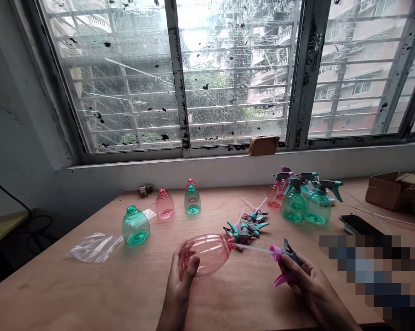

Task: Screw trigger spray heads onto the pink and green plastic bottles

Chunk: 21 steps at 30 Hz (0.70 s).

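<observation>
My left hand [184, 271] is wrapped round the base of a clear pink bottle [210, 253], which lies tilted on its side with its neck pointing right. In my right hand [305, 278] is a pink and grey spray head [276, 253], held by its body with the pink trigger hanging down. Its thin straw [252, 248] reaches left into the mouth of the bottle. The pink collar is still apart from the bottle neck. Just behind lies a pile of loose spray heads [247, 228] in teal, pink and grey.
Open bottles stand at the back left, among them a green bottle [135, 226] and a pink bottle [164, 204]. A plastic bag [95, 247] lies at left. Assembled spray bottles [293, 202], a phone [360, 225] and a cardboard box [386, 193] are at right.
</observation>
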Each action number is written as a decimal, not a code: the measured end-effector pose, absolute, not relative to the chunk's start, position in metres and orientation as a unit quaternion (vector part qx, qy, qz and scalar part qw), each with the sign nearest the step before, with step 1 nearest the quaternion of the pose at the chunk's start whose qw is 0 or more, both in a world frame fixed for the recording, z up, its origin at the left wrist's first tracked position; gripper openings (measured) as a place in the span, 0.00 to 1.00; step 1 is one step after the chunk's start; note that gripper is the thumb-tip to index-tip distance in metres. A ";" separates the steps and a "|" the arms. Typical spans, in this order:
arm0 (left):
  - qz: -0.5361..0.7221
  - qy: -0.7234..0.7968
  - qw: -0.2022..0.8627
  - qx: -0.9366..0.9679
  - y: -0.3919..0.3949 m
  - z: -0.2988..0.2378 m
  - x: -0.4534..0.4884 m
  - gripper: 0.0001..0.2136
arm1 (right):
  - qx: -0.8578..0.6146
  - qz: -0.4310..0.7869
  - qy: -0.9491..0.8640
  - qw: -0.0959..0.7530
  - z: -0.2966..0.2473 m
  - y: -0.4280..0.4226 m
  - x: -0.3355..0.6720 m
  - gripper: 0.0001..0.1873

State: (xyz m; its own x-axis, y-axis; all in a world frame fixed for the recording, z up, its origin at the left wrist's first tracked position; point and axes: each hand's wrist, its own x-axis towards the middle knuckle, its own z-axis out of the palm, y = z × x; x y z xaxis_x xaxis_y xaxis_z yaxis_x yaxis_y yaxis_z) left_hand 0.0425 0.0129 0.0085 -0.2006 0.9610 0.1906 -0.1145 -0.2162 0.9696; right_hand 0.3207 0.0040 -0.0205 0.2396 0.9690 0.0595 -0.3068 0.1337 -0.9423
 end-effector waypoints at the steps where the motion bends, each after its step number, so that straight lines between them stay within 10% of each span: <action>1: 0.623 0.454 0.429 0.471 0.012 0.009 0.042 0.30 | -0.440 0.494 -0.380 0.647 -0.020 0.003 0.320 0.22; 21: 0.515 0.394 0.518 0.558 0.006 0.001 0.046 0.37 | -0.428 0.491 -0.486 0.583 -0.014 -0.003 0.292 0.26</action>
State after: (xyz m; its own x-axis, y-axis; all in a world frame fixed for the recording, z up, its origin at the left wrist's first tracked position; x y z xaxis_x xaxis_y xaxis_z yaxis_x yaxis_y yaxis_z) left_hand 0.0458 0.0060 0.0011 0.1594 0.9731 0.1663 -0.0929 -0.1529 0.9839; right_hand 0.2916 -0.0031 -0.0142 0.0462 0.9880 0.1475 -0.1567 0.1530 -0.9757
